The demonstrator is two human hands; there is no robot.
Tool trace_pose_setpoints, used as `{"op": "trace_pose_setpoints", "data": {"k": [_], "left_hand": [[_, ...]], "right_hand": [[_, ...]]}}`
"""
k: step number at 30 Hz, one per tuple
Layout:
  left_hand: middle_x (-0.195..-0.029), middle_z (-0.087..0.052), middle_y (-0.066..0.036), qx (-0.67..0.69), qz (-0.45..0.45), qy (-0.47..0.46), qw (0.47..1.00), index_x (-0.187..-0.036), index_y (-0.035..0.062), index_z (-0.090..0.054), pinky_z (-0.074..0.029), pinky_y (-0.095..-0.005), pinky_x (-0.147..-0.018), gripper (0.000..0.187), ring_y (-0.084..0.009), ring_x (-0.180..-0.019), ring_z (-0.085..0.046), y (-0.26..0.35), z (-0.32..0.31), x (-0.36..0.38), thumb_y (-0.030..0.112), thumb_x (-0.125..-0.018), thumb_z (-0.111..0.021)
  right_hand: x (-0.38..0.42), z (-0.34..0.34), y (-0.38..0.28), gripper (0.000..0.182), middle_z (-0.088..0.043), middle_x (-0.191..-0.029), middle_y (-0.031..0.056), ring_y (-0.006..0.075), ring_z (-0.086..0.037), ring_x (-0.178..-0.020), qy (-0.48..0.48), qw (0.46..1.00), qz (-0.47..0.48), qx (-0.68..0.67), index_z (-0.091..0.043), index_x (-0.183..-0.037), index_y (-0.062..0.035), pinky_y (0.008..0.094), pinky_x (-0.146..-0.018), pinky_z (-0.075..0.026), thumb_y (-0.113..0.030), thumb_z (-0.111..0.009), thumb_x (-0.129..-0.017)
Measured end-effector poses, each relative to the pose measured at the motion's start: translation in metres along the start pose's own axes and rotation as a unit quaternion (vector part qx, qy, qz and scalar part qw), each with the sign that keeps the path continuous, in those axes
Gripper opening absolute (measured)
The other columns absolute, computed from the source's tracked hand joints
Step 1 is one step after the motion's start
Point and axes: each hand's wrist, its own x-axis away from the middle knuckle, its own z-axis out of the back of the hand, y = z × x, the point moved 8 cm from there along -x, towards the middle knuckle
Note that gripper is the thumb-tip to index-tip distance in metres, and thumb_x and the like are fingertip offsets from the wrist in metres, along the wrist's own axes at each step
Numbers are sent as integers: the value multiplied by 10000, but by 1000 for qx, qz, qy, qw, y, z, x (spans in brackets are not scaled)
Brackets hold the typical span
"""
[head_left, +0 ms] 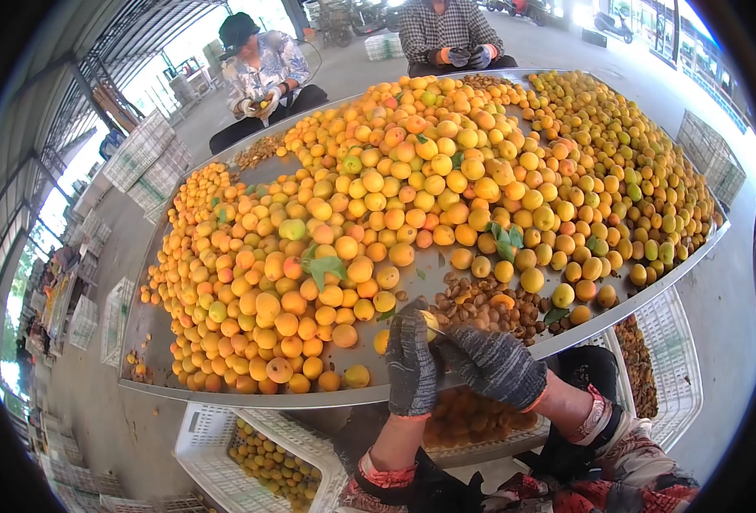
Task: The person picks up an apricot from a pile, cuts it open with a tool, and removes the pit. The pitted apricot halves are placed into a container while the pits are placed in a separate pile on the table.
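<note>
My left hand (413, 361), in a dark grey knitted glove, is closed on an apricot (431, 323); only a small yellow part of the fruit shows between the fingers. Close beside it, my right hand (496, 366), gloved alike, has its fingers curled together at the fruit. What the right fingers hold is hidden. Just beyond both hands lies a heap of brown pits (472, 309) on the metal table (365, 395). A large mound of orange and yellow apricots (344, 214) covers much of the tabletop, with a few green leaves (322, 267) among them.
Below the table's near edge stand white crates: one with greenish apricots (271, 462), one with orange fruit pieces (472, 419), one with brown pieces (638, 368). Across the table sit two people (262, 73) (450, 34), handling things. Stacked crates (147, 162) stand left.
</note>
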Motion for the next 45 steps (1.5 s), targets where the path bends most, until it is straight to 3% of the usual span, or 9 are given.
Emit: {"op": "trace_pose_setpoints", "data": {"k": [3,7,11,13,18,33,37,39,45], "left_hand": [[-927,-587,-135,89,209,-26,973,-1034,-34,-541,-422,-314,-758,441,-211,-845,-546,-21,-2,4,363,-937,-375],[-854,-590,-93,-29,89,-38,995,-1009,-28,-554,-414,-307,-720,447,-171,-811,-531,-7,5,-2,386,-925,-408],[-820,-595,-81,119,250,-57,959,-1000,-26,-564,-427,-291,-667,349,-162,-756,-538,-18,0,3,297,-898,-485],[-808,-607,-101,172,266,-50,947,-996,-29,-572,-428,-293,-656,276,-178,-736,-549,-22,0,6,219,-885,-520],[-860,-584,-136,61,14,-95,994,-1031,31,-560,-462,-330,-635,206,-262,-717,-566,-1,2,2,71,-829,-564],[-907,-581,-73,131,230,-16,964,-1005,4,-572,-417,-276,-755,380,-144,-835,-519,-44,-9,5,332,-928,-396],[-859,-581,-58,9,71,-51,996,-987,21,-584,-415,-259,-724,362,-140,-797,-520,-9,0,-1,338,-920,-422],[-921,-588,-140,127,302,-105,939,-1006,-21,-553,-437,-352,-716,269,-223,-818,-547,-20,-10,6,214,-908,-468],[-807,-591,-113,60,125,-55,989,-958,-17,-564,-433,-327,-653,278,-200,-716,-533,-16,-6,-2,246,-893,-503]], "right_hand": [[4,-8,8,338,-607,-865,160,338,-605,-762,16,999,-5,40,-520,-1119,-26,399,-627,-493,-121,-565,-798],[5,-10,10,366,-610,-860,163,347,-605,-744,46,997,41,53,-513,-1119,-17,392,-620,-496,-119,-590,-776],[3,-15,16,365,-614,-952,164,307,-619,-824,22,1000,-1,-18,-498,-1142,-1,357,-687,-500,-58,-574,-790],[3,-16,20,365,-602,-1041,155,242,-602,-938,32,927,4,-374,-473,-1181,13,318,-789,-475,-16,-545,-824],[8,-9,30,351,-600,-1060,139,200,-565,-1006,-90,930,-56,-351,-461,-1202,18,299,-850,-443,-26,-521,-860],[1,0,12,306,-604,-831,166,337,-600,-758,28,999,-24,28,-542,-1088,-3,380,-636,-486,-83,-561,-794],[1,-1,20,319,-602,-816,141,333,-606,-720,59,997,46,10,-528,-1098,-7,382,-601,-485,-83,-567,-791],[-3,1,15,322,-597,-830,150,331,-606,-728,35,998,45,15,-523,-1097,-2,374,-605,-486,-78,-570,-788],[9,-17,29,321,-593,-898,165,288,-609,-813,64,997,17,-45,-514,-1102,13,355,-672,-490,-46,-569,-791]]}}
